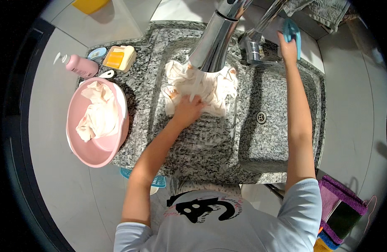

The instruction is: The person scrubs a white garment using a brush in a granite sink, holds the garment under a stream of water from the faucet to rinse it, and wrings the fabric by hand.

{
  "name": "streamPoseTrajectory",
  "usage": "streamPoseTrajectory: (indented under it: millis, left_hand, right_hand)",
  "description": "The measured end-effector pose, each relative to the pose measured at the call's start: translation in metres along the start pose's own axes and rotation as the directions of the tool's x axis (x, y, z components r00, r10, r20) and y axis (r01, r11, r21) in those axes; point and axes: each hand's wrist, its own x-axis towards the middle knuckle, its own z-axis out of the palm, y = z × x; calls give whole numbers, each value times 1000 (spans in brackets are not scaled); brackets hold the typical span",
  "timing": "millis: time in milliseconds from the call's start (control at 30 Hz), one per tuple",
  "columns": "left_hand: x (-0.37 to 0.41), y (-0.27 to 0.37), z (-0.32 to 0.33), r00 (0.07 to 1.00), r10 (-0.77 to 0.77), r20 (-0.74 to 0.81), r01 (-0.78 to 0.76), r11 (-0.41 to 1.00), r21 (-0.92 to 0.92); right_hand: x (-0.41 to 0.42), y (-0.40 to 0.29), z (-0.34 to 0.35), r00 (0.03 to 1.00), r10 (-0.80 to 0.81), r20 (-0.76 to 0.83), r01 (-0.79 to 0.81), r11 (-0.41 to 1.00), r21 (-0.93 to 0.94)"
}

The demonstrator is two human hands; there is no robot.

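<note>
My left hand (pixel 189 110) rests on a wet white cloth garment (pixel 209 88) with brownish stains, spread in the left basin of a speckled granite sink (pixel 193 145). Water runs from the chrome faucet (pixel 212 47) onto the cloth beside my fingers; whether they grip it I cannot tell. Out at the upper right, my right hand (pixel 288 47) holds a light blue brush-like object (pixel 292 33) near the back wall. At the left, a pink plastic basin (pixel 102 151) holds more white cloth (pixel 100 118).
Left of the sink stand a pink pump bottle (pixel 83 66), an open soap box (pixel 119 60) and a small blue item (pixel 97 53). The right basin has a drain (pixel 261 117). A second chrome tap (pixel 253 50) rises behind. Grey cloths (pixel 322 12) hang at the upper right.
</note>
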Motion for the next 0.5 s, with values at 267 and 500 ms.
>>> streamPoseTrajectory:
  millis: [267,500]
  left_hand:
    - [-27,21,-25,983,127,136,-67,923,-379]
    - [48,-31,39,906,-405,121,295,401,-867]
  right_hand:
    - [-100,44,-52,988,11,-154,23,976,218]
    - [-236,56,-59,969,242,-57,-203,901,384]
